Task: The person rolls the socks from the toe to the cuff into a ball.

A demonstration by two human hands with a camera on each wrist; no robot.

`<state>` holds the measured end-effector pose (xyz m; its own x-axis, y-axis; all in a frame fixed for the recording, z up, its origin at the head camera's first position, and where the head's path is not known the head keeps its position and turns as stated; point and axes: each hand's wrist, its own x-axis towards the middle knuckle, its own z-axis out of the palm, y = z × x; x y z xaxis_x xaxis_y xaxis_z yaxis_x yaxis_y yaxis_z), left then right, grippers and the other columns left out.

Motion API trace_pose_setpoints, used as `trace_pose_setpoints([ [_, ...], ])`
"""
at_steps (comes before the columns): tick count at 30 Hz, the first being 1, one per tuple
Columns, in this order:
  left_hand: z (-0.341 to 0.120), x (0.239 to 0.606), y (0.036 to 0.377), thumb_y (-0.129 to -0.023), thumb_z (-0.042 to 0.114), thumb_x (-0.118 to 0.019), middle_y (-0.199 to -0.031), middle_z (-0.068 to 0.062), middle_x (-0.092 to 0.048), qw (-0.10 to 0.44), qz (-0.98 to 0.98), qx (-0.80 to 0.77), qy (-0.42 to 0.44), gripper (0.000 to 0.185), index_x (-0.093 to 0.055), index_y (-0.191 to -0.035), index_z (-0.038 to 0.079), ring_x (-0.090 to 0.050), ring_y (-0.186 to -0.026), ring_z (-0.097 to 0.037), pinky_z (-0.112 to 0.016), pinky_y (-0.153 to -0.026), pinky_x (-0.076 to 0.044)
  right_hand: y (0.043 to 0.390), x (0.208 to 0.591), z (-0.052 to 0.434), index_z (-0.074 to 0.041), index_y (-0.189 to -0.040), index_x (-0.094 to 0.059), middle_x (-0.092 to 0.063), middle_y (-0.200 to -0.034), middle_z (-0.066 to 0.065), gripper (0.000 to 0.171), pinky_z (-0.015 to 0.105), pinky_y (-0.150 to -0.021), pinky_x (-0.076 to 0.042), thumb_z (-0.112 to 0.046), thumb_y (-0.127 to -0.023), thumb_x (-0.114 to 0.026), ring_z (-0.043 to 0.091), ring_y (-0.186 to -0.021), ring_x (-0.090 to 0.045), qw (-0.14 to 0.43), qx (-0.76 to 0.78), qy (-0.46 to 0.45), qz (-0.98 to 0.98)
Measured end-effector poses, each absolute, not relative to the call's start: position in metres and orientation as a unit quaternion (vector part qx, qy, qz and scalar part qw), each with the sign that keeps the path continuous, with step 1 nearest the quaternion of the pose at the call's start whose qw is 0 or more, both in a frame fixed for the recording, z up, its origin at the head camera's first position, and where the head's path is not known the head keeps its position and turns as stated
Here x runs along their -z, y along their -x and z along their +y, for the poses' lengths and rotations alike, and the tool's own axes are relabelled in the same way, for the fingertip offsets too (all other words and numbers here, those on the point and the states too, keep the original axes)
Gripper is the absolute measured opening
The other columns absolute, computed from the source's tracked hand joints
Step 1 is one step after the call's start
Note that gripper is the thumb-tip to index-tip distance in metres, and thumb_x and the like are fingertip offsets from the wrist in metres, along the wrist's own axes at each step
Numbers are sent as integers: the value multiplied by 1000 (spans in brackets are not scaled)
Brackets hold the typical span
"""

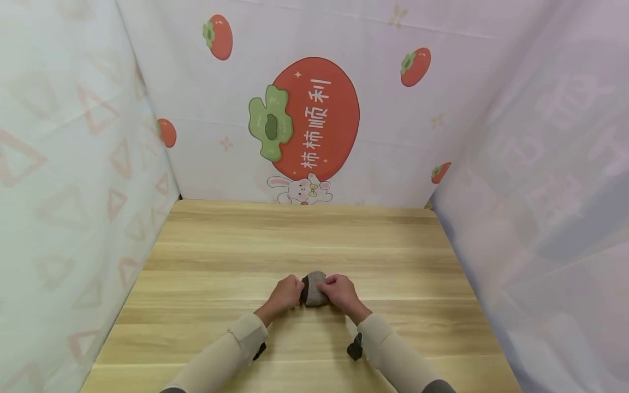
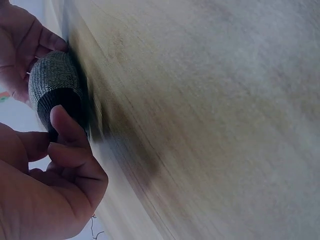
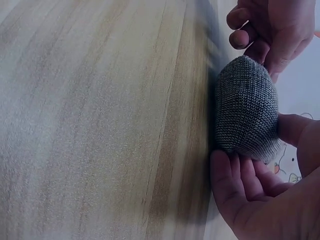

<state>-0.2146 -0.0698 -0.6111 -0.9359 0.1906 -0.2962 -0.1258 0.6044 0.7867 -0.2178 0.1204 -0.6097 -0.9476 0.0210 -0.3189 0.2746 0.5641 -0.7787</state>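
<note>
A rolled-up grey knit sock (image 1: pixel 314 293) with a black cuff lies on the wooden table. At its left end my left hand (image 1: pixel 286 293) pinches the cuff between thumb and curled fingers. My right hand (image 1: pixel 342 293) holds the grey end on the other side. From the right wrist view, the right thumb presses the upper side of the grey bundle (image 3: pixel 247 107) while the fingers lie under its near end. In the left wrist view the black cuff (image 2: pixel 60 102) shows beside the left fingertips, which partly cover it.
The light wooden table (image 1: pixel 304 234) meets a white cloth backdrop (image 1: pixel 196 109) printed with persimmons and a rabbit. Cloth walls stand at the left (image 1: pixel 73 191) and right (image 1: pixel 550 218). Dark wrist straps (image 1: pixel 356 347) hang below the sleeves.
</note>
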Motion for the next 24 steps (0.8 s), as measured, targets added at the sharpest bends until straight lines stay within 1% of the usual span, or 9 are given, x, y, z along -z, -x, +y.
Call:
trace_pose_setpoints([
  [7, -70, 608, 220, -104, 18, -51, -74, -4, -58, 151, 887, -436, -26, 21, -54, -85, 8, -54, -61, -15, -28, -56, -42, 222, 606, 121, -4, -102, -73, -69, -95, 6, 31, 23, -63, -46, -34, -91, -75, 14, -79, -59, 144, 473, -83, 865],
  [12, -73, 607, 227, -102, 19, -52, -78, -3, -59, 136, 889, -436, -31, 18, -58, -87, 10, -54, -67, -15, -28, -61, -42, 224, 604, 124, -5, -101, -73, -69, -96, 6, 33, 24, -63, -48, -37, -91, -74, 15, -80, -60, 138, 494, -92, 854],
  [15, -77, 606, 229, -101, 19, -51, -83, -2, -63, 131, 889, -438, -24, 16, -61, -91, 10, -54, -70, -15, -29, -62, -43, 223, 603, 127, -5, -103, -72, -69, -96, 6, 33, 26, -64, -50, -36, -92, -72, 16, -80, -60, 142, 507, -100, 844],
  [17, -81, 605, 231, -101, 20, -50, -90, -4, -66, 127, 890, -438, -14, 18, -64, -99, 8, -56, -73, -17, -31, -64, -45, 223, 603, 129, -6, -107, -72, -69, -97, 7, 32, 28, -66, -51, -35, -94, -70, 17, -81, -62, 143, 510, -104, 842],
  [18, -83, 603, 232, -101, 22, -50, -95, -5, -68, 124, 892, -436, -7, 21, -65, -104, 8, -59, -77, -19, -33, -67, -48, 223, 603, 131, -6, -108, -72, -70, -98, 7, 32, 29, -67, -52, -34, -96, -68, 17, -82, -62, 141, 510, -104, 842],
  [20, -87, 599, 235, -102, 25, -49, -108, -9, -71, 108, 900, -422, 3, 28, -66, -115, 8, -64, -90, -25, -42, -78, -50, 224, 602, 134, -5, -112, -72, -71, -103, 9, 31, 33, -73, -54, -32, -98, -65, 19, -87, -64, 132, 501, -100, 850],
  [22, -92, 596, 238, -102, 28, -48, -122, -12, -70, 87, 910, -406, 13, 35, -65, -127, 9, -65, -107, -32, -54, -90, -47, 226, 601, 138, -5, -115, -71, -71, -109, 10, 31, 38, -81, -55, -30, -100, -61, 22, -95, -65, 114, 480, -91, 865],
  [24, -97, 593, 239, -102, 30, -48, -134, -14, -66, 62, 918, -392, 17, 40, -62, -134, 11, -60, -123, -38, -65, -98, -39, 228, 600, 143, -5, -118, -71, -72, -114, 12, 32, 43, -87, -55, -30, -102, -58, 25, -102, -66, 99, 456, -84, 880],
])
